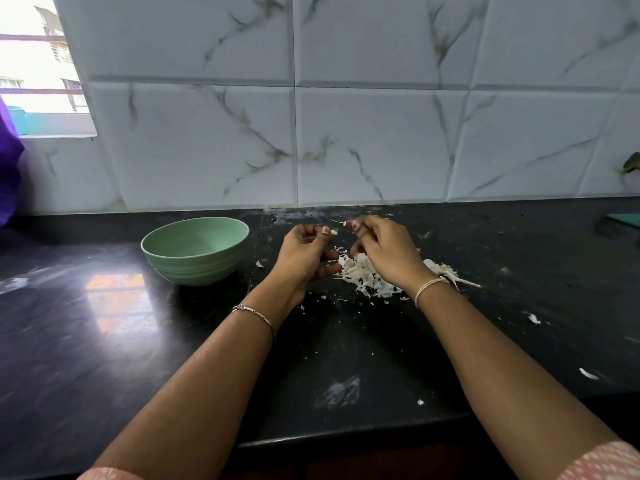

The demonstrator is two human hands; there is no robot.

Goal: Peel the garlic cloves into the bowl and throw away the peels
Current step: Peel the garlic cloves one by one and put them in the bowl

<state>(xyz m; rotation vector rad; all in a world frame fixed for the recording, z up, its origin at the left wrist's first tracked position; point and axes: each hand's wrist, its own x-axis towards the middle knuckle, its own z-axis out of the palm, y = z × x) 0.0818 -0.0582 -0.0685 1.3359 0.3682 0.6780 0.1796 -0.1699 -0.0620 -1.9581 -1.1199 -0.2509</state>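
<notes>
- Two hands raised just above the black countertop [104, 323], toward the middle of its back edge, close together but not touching.
- At the left hand [304, 252]: a small garlic clove [333, 232] pinched between thumb and curled fingers, pale tip poking out toward the other hand.
- At the right hand [381, 251]: a thin strip of peel [337, 222] nipped at the fingertips, remaining fingers curled under; joined to the clove or not, impossible to tell.
- Under and between the hands, on the countertop: a heap of white peels [360, 275], with loose flakes strewn toward the front edge and the right.
- Just past the right wrist, beside the heap: a dry garlic stalk [450, 275].
- Left of the hands, near the back edge: a pale green bowl [207, 237], upright, showing only smooth green wall and floor inside.
- Round each wrist: thin bracelets [254, 313].
</notes>
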